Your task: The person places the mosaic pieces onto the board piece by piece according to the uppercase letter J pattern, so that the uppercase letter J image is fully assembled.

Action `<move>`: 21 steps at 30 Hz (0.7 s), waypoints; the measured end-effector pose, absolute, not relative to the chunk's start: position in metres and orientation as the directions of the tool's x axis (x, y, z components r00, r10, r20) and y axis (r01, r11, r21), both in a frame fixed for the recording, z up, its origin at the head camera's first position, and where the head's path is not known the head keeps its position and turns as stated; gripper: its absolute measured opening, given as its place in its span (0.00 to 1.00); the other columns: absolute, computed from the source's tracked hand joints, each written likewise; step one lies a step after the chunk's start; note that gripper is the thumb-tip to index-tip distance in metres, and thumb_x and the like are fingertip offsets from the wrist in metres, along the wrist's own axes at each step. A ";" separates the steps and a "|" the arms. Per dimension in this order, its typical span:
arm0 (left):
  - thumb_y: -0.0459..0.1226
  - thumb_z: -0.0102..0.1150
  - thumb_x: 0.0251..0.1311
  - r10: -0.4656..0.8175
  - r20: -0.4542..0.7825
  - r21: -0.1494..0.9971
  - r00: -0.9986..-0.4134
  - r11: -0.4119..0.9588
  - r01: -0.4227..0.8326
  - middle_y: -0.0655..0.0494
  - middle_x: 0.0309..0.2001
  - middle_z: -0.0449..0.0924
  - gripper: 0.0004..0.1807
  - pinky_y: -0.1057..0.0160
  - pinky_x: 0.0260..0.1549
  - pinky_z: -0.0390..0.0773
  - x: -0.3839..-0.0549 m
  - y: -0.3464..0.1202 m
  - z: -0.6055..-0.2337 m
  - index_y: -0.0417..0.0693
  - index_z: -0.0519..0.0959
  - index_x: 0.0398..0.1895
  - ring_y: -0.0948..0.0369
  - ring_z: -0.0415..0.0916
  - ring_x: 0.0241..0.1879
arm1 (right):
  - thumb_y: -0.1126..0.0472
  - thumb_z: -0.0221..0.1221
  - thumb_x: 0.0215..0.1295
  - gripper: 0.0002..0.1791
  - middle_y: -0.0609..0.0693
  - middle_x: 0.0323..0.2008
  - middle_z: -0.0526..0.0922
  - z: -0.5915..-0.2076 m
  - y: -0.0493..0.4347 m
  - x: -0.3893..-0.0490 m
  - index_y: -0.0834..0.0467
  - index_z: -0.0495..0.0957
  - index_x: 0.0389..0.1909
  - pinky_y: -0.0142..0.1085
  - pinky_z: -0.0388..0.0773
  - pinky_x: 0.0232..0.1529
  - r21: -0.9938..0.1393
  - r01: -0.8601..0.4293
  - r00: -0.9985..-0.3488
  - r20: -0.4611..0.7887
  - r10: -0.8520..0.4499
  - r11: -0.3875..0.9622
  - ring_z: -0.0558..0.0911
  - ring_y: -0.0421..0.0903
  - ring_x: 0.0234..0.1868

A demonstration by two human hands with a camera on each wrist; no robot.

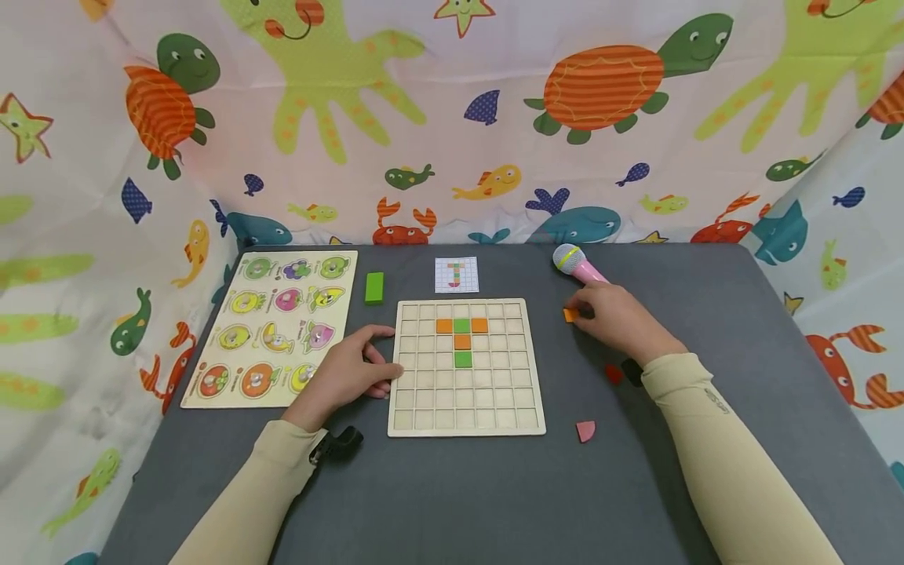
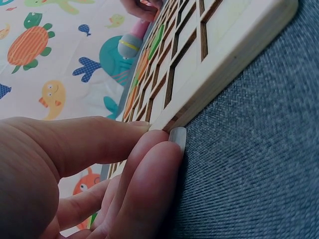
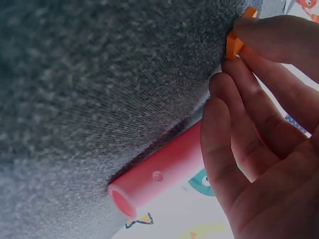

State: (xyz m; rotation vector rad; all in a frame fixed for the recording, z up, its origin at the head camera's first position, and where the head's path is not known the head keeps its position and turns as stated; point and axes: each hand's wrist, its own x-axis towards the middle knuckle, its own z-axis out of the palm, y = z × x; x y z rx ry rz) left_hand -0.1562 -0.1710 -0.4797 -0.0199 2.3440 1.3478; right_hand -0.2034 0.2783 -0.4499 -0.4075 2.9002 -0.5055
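Observation:
A wooden grid board (image 1: 427, 400) lies on the grey table. Set in its cells are orange and green square tiles: a row of orange, green (image 1: 461, 325) and orange, then an orange and a green one below the middle. My left hand (image 1: 349, 369) holds the board's left edge, thumb on top and fingertips against the side, as the left wrist view shows. To the right of the board, my right hand (image 1: 610, 318) pinches an orange tile (image 3: 233, 45) between thumb and fingers, close to the table surface. A pink toy microphone (image 1: 588, 271) lies just beyond that hand.
Above the board lies a card with a printed grid pattern (image 1: 456, 275). A green block (image 1: 374, 288) and a fruit puzzle board (image 1: 268, 323) lie to the left. Near the right forearm are a red piece (image 1: 614, 373) and a pink quarter-round piece (image 1: 585, 431).

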 end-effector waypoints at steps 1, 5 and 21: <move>0.42 0.79 0.62 0.202 -0.372 0.822 -0.906 0.525 -0.220 0.45 0.40 0.82 0.39 0.57 0.31 0.92 -0.156 -0.171 -0.480 0.58 0.72 0.75 0.55 0.89 0.28 | 0.64 0.68 0.71 0.13 0.57 0.51 0.91 -0.449 0.278 -0.202 0.59 0.89 0.54 0.58 0.83 0.62 -0.354 -0.231 -0.949 -0.122 -0.290 0.906 0.85 0.57 0.50; 0.41 0.78 0.63 0.210 -0.367 0.827 -0.906 0.519 -0.215 0.45 0.40 0.82 0.39 0.57 0.31 0.92 -0.157 -0.171 -0.479 0.56 0.72 0.76 0.55 0.90 0.28 | 0.62 0.69 0.71 0.13 0.56 0.50 0.91 -0.444 0.272 -0.195 0.59 0.89 0.53 0.58 0.84 0.61 -0.352 -0.225 -0.953 -0.116 -0.281 0.908 0.85 0.55 0.50; 0.42 0.78 0.63 0.203 -0.368 0.818 -0.907 0.535 -0.212 0.45 0.40 0.83 0.39 0.58 0.31 0.92 -0.157 -0.172 -0.477 0.56 0.72 0.76 0.56 0.89 0.28 | 0.59 0.71 0.69 0.12 0.51 0.48 0.86 -0.431 0.176 -0.151 0.56 0.89 0.52 0.49 0.86 0.56 -0.432 -0.320 -0.926 -0.043 -0.374 0.843 0.84 0.52 0.49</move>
